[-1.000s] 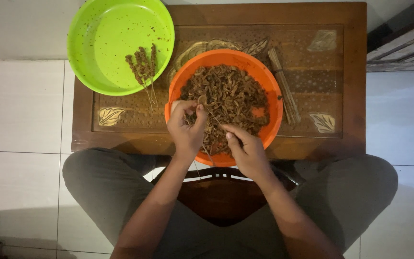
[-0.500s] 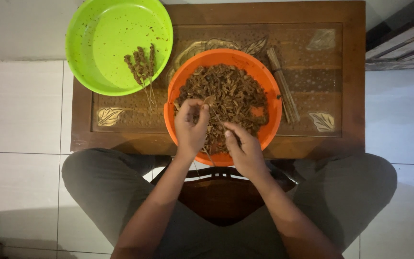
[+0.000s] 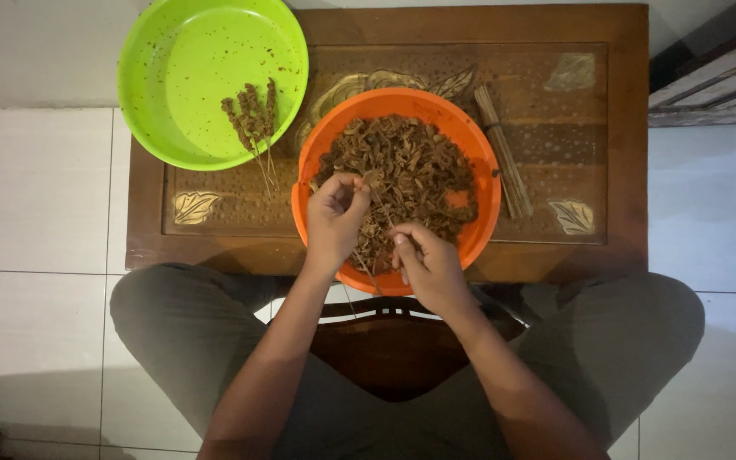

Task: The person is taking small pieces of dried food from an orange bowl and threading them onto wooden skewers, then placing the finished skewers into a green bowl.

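- White floor tiles [image 3: 36, 187] are surrounding a low carved wooden table [image 3: 623, 128], seen from above, with the person's grey-trousered knees spreading below it.
- A round orange plastic bowl [image 3: 487, 183] is sitting at the table's near edge, holding a heap of brown meat pieces [image 3: 411, 162] just beyond the fingertips.
- A round lime-green plastic bowl [image 3: 181, 60] is resting up and left of the fingers, well apart, holding a few filled skewers [image 3: 249, 115].
- A bundle of bare wooden sticks [image 3: 503, 149] is lying right of the orange bowl.
- The left hand [image 3: 334, 221] is curling over the bowl, thumb and fingers pinching a brown piece at a thin stick [image 3: 366, 266].
- The right hand [image 3: 428, 264] is closing its fingers together around the stick's lower end, over the bowl's near rim.
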